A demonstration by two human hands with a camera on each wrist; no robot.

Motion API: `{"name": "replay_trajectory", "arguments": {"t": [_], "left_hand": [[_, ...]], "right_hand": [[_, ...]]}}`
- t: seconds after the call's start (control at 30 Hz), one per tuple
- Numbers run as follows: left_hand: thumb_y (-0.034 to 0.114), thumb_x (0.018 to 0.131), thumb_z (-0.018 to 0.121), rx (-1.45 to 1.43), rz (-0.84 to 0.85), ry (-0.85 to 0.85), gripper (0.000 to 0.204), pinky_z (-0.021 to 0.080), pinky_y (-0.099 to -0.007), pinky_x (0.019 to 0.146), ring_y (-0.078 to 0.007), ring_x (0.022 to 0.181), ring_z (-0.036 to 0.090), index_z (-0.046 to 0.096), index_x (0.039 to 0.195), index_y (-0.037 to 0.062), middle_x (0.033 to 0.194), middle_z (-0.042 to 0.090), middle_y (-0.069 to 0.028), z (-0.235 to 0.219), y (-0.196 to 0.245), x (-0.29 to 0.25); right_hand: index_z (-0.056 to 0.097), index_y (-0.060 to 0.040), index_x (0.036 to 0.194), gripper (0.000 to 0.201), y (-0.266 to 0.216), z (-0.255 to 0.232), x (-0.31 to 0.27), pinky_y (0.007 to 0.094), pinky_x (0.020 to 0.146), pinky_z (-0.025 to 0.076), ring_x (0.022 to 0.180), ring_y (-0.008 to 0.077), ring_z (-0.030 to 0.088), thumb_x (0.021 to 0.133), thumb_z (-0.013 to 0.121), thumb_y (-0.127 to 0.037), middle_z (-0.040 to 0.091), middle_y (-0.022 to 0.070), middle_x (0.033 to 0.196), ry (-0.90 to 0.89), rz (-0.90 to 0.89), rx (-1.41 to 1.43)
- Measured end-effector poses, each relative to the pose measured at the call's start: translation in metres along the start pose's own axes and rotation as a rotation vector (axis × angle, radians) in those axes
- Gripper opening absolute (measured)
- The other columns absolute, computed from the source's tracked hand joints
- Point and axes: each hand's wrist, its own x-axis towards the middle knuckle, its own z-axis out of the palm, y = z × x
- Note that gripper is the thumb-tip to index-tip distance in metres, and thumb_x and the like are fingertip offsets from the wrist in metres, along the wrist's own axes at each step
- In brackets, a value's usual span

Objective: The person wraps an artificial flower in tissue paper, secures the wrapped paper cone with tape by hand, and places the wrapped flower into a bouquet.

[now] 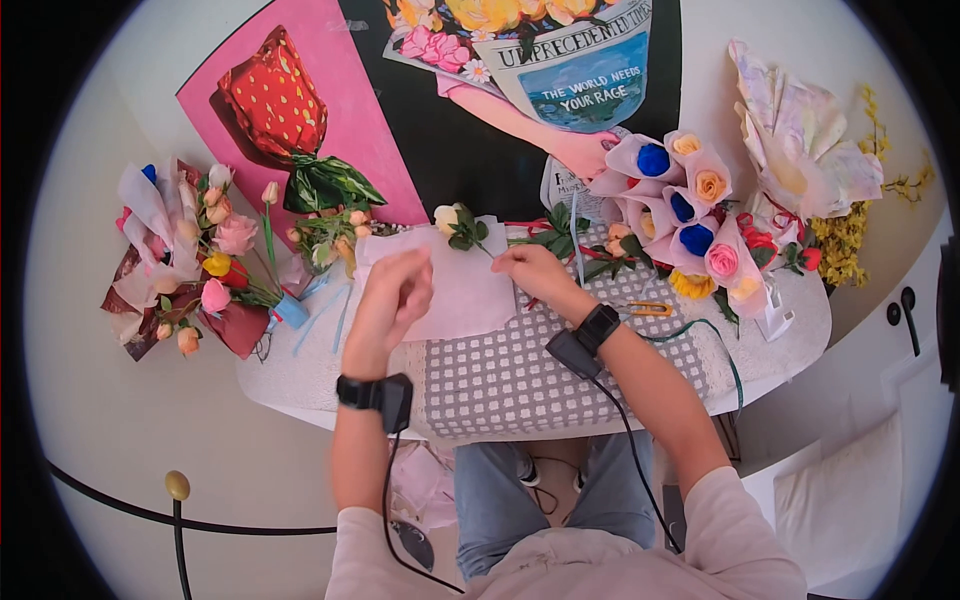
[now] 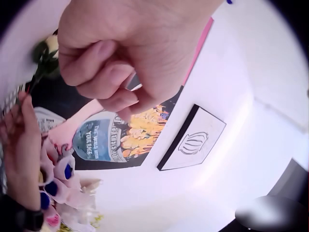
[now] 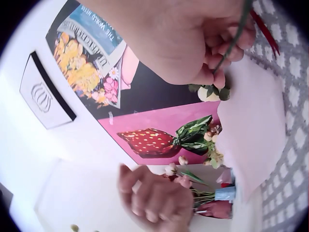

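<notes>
A cream rose [image 1: 447,218] with green leaves lies over a pale pink sheet of wrapping paper [image 1: 460,305]. My right hand [image 1: 537,274] pinches its stem between thumb and fingers; in the right wrist view the green stem [image 3: 236,41] runs across those fingers. Raised above the paper's left part is my left hand [image 1: 398,290]. Its fingers [image 2: 99,60] are curled toward the palm in the left wrist view, with nothing visible in them. To the right of the right hand are loose green leaves [image 1: 560,232] and a peach rose [image 1: 620,238].
Wrapped single flowers [image 1: 690,200] crowd the table's right side, near a yellow-orange cutter [image 1: 650,308] and green ribbon [image 1: 735,365]. Bouquets [image 1: 200,260] and light blue ribbons [image 1: 325,310] lie at left. A grey checked cloth [image 1: 560,385] covers the front. Painted pictures [image 1: 300,120] stand behind.
</notes>
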Motion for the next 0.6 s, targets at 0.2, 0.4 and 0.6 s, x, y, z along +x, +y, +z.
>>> {"name": "replay_trajectory", "arguments": {"t": [0.2,0.4,0.6], "left_hand": [[0.027,0.105,0.049,-0.441,0.057,-0.244,0.033,0.022,-0.0241,0.038,-0.0076,0.040,0.028,0.051,0.075,0.0115,0.052,0.036,0.0049,0.026,-0.039,0.071],[0.027,0.104,0.047,-0.685,0.133,-0.226,0.032,0.023,-0.0243,0.037,-0.0087,0.039,0.029,0.050,0.075,0.0118,0.051,0.035,0.0041,0.003,-0.062,0.089],[0.024,0.100,0.052,-0.763,0.106,-0.198,0.027,0.025,-0.0252,0.044,-0.0087,0.045,0.032,0.054,0.077,0.0112,0.055,0.037,0.0032,0.002,-0.074,0.086]], "right_hand": [[0.075,0.0016,0.098,0.032,-0.001,0.005,-0.005,0.0323,0.061,0.053,0.066,0.0193,0.067,0.089,0.068,-0.028,0.073,0.0096,0.080,-0.077,-0.025,-0.046],[0.075,0.0011,0.096,0.031,-0.013,0.002,-0.007,0.0312,0.066,0.053,0.069,0.0186,0.069,0.087,0.071,-0.028,0.073,0.0104,0.079,-0.067,0.008,-0.039],[0.075,0.0025,0.096,0.027,-0.013,0.007,-0.008,0.0282,0.070,0.051,0.074,0.0118,0.064,0.089,0.072,-0.023,0.072,0.0072,0.082,-0.052,-0.054,-0.065]]}}
